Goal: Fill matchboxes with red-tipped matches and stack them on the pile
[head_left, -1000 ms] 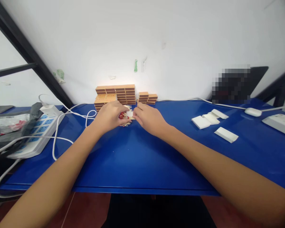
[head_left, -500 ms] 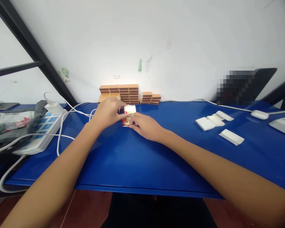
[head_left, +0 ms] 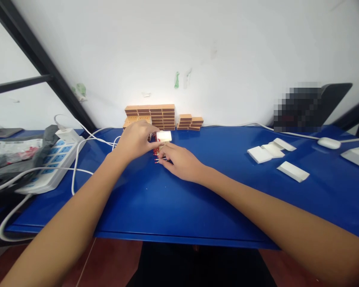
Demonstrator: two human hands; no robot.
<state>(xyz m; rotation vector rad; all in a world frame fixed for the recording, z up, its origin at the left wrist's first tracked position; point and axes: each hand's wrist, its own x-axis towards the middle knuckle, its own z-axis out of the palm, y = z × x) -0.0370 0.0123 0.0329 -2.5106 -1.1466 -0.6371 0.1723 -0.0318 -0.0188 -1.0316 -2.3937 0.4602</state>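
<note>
My left hand (head_left: 136, 140) is closed round a small white matchbox tray (head_left: 164, 136), held a little above the blue table (head_left: 167, 199). Under it lies a small pile of red-tipped matches (head_left: 158, 153). My right hand (head_left: 181, 161) rests on the table just right of the pile, its fingertips pinched on a few matches. Stacks of orange matchboxes (head_left: 155, 115) stand against the wall right behind both hands.
White inner trays and sleeves (head_left: 272, 149) lie on the table at the right, one more (head_left: 292, 171) nearer me. A white power strip (head_left: 48, 163) with cables sits at the left. A white mouse (head_left: 328, 142) and a white device (head_left: 357, 153) are far right.
My left hand has lifted the white tray off the pile. My right hand has slid back toward me and down onto the matches. The camera shifted slightly.
</note>
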